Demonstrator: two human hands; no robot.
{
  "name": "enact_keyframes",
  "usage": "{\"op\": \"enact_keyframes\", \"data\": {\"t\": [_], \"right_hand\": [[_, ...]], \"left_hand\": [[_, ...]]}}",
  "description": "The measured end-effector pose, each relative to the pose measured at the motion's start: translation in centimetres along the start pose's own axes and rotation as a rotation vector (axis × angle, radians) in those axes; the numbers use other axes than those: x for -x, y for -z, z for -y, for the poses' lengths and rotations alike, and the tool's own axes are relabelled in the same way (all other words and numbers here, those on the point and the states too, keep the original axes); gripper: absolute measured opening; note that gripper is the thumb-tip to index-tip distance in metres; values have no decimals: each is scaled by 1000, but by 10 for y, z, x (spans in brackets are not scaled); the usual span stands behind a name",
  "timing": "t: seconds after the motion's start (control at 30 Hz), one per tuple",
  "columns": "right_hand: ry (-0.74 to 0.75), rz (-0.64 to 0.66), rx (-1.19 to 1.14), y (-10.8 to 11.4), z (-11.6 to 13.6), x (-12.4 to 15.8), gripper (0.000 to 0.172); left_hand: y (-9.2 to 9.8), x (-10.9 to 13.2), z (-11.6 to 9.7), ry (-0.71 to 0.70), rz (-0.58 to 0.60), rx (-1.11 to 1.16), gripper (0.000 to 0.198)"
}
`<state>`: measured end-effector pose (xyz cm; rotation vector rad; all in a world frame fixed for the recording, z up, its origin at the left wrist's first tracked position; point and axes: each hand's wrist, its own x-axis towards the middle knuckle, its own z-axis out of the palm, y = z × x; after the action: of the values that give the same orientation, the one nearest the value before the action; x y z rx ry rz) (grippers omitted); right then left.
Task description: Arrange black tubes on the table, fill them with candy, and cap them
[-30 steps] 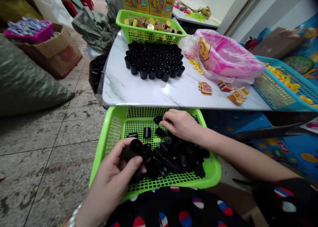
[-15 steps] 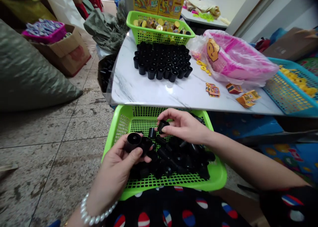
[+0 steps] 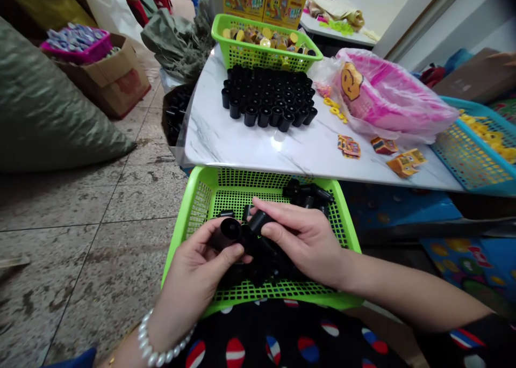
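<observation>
My left hand (image 3: 205, 258) is closed around a black plastic cup (image 3: 229, 229), its hollow mouth tilted up toward me. In my right hand (image 3: 300, 236) a second black cup (image 3: 258, 223) is pinched between thumb and fingers, lying on its side close beside the first. Whether the two touch I cannot tell. Both hands are over a green plastic basket (image 3: 183, 233) that holds many loose black cups (image 3: 310, 193); my right hand hides part of the pile.
On the marble-patterned table (image 3: 226, 148), rows of black cups (image 3: 264, 102) stand before another green basket (image 3: 274, 56). Farther right are a pink basket wrapped in clear plastic (image 3: 395, 99), small printed cards (image 3: 349, 146) and a blue basket (image 3: 455, 153). A large sack (image 3: 52, 105) lies at left.
My right hand has lowered and turned, bringing its cup onto its side near the left one. The left hand's cup has shifted slightly right. The view has moved a little.
</observation>
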<state>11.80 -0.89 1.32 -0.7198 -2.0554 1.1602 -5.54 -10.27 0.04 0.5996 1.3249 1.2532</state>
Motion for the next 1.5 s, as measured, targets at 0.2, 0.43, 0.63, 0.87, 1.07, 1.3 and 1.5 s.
{"op": "enact_keyframes", "data": {"t": [0.2,0.43,0.63,0.87,1.07,1.3,1.5], "right_hand": [[246,6,181,-1,18,25,36],[298,114,115,10,35,45,52],[-120,51,-75,-5,26,41,41],[-287,18,-253,-10,19,50,33],[47,165,126,-12,18,47,42],[135,583,143,15,7,9,46],[228,561,642,-14,-42,-70,24]], "left_hand": [[8,27,-1,-66,45,-233,29],[15,42,-3,44,255,-218,26],[10,33,-3,88,194,-124,24],[8,29,-1,89,126,-108,25],[9,29,5,81,144,-125,25],[13,30,4,110,257,-151,22],[15,29,0,138,344,-97,27]]}}
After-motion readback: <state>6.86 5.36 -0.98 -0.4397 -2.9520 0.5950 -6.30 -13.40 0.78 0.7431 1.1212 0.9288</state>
